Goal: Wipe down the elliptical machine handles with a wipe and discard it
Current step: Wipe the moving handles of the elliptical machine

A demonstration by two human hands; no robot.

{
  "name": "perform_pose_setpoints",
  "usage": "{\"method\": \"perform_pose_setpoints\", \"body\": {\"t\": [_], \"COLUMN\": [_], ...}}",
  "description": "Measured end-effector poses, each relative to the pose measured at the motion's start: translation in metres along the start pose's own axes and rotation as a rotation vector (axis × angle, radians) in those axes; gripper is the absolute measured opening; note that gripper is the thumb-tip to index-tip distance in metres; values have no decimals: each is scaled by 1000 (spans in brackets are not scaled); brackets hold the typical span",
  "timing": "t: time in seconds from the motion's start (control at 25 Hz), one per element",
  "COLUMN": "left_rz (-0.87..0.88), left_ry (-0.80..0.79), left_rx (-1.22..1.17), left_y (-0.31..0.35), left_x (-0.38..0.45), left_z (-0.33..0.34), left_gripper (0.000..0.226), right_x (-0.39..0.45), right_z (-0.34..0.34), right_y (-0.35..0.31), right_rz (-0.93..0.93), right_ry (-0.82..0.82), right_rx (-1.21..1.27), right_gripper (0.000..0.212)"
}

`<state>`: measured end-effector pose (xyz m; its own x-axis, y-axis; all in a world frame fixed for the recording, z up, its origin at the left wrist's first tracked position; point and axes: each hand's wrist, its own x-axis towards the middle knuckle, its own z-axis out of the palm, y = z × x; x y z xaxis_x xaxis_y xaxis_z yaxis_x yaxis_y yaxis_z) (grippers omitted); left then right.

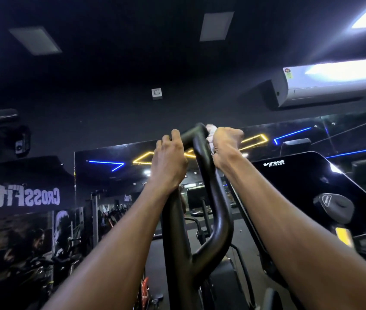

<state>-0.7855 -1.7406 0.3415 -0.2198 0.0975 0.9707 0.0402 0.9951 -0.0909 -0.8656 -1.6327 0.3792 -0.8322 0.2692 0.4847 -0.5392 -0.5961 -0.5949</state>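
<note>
A black curved elliptical handle (209,198) rises in the centre of the head view, its bent top near the middle of the frame. My left hand (168,162) wraps the handle's left side just under the top bend. My right hand (227,146) is closed around a crumpled white wipe (210,130), pressing it against the handle's upper right side. Only a small part of the wipe shows above and beside my fingers.
The machine's black console (307,182) marked VIVA Fitness stands to the right. A mirror wall (115,166) with blue and yellow light strips lies ahead. An air conditioner (325,86) hangs at upper right. Other gym machines fill the lower left.
</note>
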Motion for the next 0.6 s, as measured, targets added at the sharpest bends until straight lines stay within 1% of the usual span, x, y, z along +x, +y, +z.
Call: {"method": "perform_pose_setpoints", "body": {"t": [0.04, 0.08, 0.16, 0.2, 0.24, 0.32, 0.36, 0.44, 0.48, 0.52, 0.6], "left_rz": [0, -5, -21, -30, -36, -44, -50, -67, -77, -89, -102], "left_ry": [4, 4, -9, -15, -21, -14, -4, 2, 4, 10, 27], "left_rx": [1, 3, -11, -24, -37, -63, -78, -109, -118, -125, -145], "left_y": [0, -1, 1, 1, 0, -1, -2, -4, -5, -5, -5], "left_x": [1, 2, 4, 4, 5, 4, 3, 3, 3, 2, 3], "left_z": [0, 0, 0, 0, 0, 1, 1, -1, -1, 0, 0], "left_gripper": [29, 29, 30, 30, 31, 31, 31, 31, 31, 30, 26], "right_x": [-2, -3, -10, -14, -11, -3, -1, -3, -3, -1, 7], "right_z": [3, 7, 9, 11, 13, 15, 14, 8, 6, 6, 20], "right_y": [-6, -10, -8, -8, -9, -17, -18, -16, -14, -17, -30], "right_rz": [-146, -330, -660, -751, -776, -788, -831, -948, -977, -947, -777], "right_ry": [7, -22, -225, -331, -398, -425, -430, -449, -455, -463, -478], "right_rx": [-131, -324, -758, -926, -1035, -1184, -1246, -1311, -1319, -1342, -1427], "right_gripper": [19, 19, 32, 37, 38, 36, 35, 36, 37, 36, 30]}}
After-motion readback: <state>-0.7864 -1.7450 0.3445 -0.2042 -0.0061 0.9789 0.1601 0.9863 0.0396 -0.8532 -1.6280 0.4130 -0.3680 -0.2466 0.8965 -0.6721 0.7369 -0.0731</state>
